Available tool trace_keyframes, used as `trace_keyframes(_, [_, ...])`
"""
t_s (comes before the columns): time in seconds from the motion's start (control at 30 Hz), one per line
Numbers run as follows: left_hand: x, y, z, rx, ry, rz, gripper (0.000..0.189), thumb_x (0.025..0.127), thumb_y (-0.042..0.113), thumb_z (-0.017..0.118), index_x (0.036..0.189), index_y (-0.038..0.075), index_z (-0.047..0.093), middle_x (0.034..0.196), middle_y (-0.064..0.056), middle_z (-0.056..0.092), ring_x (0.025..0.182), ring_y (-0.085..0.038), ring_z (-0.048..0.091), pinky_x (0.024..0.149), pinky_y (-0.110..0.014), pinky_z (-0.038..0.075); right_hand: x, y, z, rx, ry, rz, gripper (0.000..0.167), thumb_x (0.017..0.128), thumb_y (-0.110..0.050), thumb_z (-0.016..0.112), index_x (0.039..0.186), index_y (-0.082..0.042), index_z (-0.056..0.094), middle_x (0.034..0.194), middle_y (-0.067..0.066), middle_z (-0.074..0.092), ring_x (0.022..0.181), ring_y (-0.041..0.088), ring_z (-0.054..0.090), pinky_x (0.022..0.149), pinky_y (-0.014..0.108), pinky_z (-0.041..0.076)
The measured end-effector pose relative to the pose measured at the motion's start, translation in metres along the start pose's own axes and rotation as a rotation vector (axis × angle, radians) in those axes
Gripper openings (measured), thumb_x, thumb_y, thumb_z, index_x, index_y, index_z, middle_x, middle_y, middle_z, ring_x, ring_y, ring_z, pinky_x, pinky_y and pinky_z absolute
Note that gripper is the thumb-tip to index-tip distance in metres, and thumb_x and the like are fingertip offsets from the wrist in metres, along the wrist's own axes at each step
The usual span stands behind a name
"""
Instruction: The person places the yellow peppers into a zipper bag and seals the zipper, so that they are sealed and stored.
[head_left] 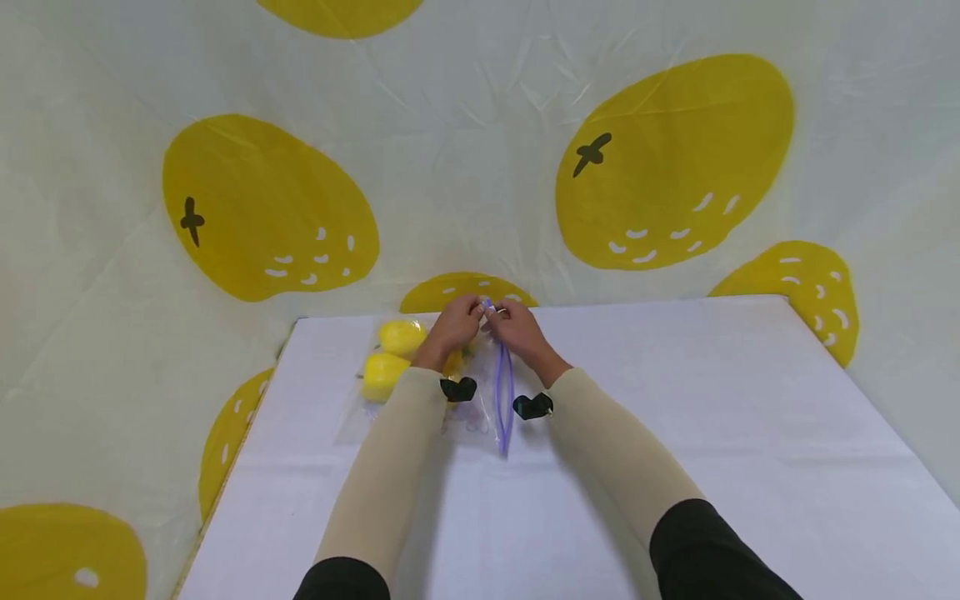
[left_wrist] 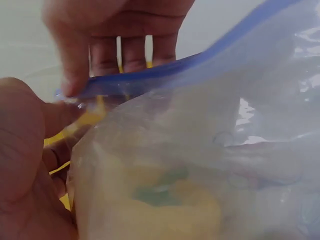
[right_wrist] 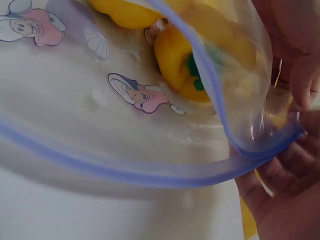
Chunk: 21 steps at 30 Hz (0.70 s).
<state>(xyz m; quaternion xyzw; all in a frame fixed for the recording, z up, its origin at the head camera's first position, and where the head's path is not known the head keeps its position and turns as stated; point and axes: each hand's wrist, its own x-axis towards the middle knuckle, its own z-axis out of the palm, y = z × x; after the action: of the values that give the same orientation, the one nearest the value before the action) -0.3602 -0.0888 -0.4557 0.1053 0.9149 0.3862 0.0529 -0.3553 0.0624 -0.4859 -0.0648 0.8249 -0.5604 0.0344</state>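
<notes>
A clear zip bag (head_left: 476, 423) with a purple zip strip (head_left: 498, 392) lies near the table's far edge, its mouth facing right. Its two strips bow apart in the right wrist view. Inside sit several yellow bell peppers, one pepper (right_wrist: 176, 65) showing a green stem. At the far corner of the mouth, my left hand (head_left: 456, 325) pinches the end of the bag between thumb and fingers. Right against it, my right hand (head_left: 519, 330) pinches the same end of the zip strip, thumb on top in the left wrist view. The bag's film partly veils the left fingers.
The table (head_left: 675, 400) has a white cover and ends just beyond my hands. Behind it hangs a pale sheet (head_left: 465, 167) printed with large yellow fruit. Pink cartoon figures (right_wrist: 142, 95) are printed on the bag.
</notes>
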Motion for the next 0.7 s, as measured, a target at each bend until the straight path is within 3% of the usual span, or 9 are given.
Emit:
trace_keyframes(0.17, [-0.004, 0.0, -0.001, -0.051, -0.018, -0.026, 0.022, 0.111, 0.023, 0.046, 0.103, 0.005, 0.056, 0.091, -0.006, 0.05, 0.083, -0.023, 0.051, 0.075, -0.029, 0.042, 0.0, 0.0, 0.005, -0.029, 0.036, 0.03, 0.028, 0.106, -0.024, 0.056, 0.111, -0.001, 0.07, 0.107, 0.019, 0.076, 0.092, 0.027, 0.072, 0.075, 0.024, 0.052])
trace_keyframes(0.47, [-0.004, -0.005, 0.006, 0.022, 0.062, -0.006, 0.024, 0.111, 0.022, 0.047, 0.103, 0.007, 0.063, 0.098, -0.009, 0.063, 0.089, -0.026, 0.057, 0.081, -0.032, 0.045, -0.001, 0.002, 0.003, -0.058, 0.06, 0.001, 0.028, 0.104, -0.026, 0.059, 0.101, -0.002, 0.073, 0.097, 0.011, 0.069, 0.088, 0.022, 0.057, 0.076, 0.026, 0.044])
trace_keyframes(0.7, [-0.006, -0.004, 0.01, 0.049, 0.104, -0.003, 0.023, 0.111, 0.025, 0.048, 0.103, 0.009, 0.062, 0.1, -0.011, 0.066, 0.087, -0.026, 0.057, 0.077, -0.032, 0.044, 0.0, 0.002, 0.004, -0.116, 0.11, -0.04, 0.025, 0.102, -0.023, 0.063, 0.102, -0.001, 0.075, 0.103, 0.017, 0.074, 0.094, 0.027, 0.062, 0.081, 0.03, 0.048])
